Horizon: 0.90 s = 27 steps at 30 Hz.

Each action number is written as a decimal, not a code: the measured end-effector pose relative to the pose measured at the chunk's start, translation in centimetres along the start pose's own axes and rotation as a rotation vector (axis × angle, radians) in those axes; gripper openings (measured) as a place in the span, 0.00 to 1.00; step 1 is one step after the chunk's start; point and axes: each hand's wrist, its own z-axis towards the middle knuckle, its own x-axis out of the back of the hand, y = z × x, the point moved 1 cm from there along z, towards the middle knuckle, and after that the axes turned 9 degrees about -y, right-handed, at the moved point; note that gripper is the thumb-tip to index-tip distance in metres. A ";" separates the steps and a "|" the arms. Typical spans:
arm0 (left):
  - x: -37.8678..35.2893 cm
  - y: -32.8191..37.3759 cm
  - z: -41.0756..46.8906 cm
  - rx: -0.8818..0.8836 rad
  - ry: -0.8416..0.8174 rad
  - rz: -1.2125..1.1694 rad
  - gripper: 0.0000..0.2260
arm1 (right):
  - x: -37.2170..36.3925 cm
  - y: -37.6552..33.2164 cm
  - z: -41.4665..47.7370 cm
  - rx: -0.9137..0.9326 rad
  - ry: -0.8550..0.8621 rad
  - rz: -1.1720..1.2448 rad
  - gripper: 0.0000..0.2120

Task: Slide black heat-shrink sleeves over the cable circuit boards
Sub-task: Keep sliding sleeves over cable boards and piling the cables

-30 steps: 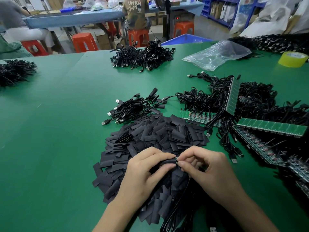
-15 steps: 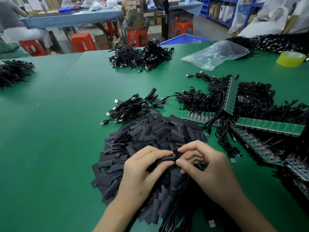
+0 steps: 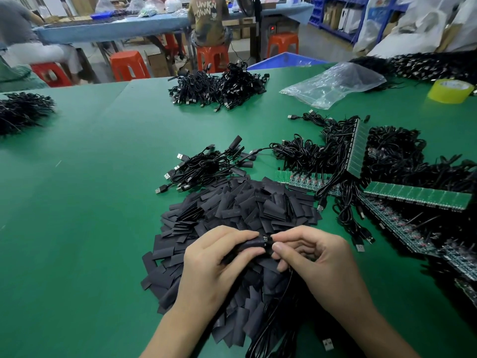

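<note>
A green bench (image 3: 77,202) fills the view. Across its middle lies a broad pile of black heat-shrink sleeves (image 3: 245,208), and to the right of it, tangled black cables joined to green circuit board strips (image 3: 418,197). Over the near side of the pile, the two hands meet fingertip to fingertip. The left hand (image 3: 216,264) pinches one black sleeve (image 3: 251,244) between thumb and forefinger. The right hand (image 3: 317,259) pinches a small circuit board (image 3: 267,239), whose tip sits at the sleeve's mouth, between both hands.
</note>
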 end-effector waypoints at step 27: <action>0.0 0.2 0.1 -0.062 -0.024 0.074 0.10 | 0.0 -0.9 -0.4 0.124 0.059 -0.225 0.08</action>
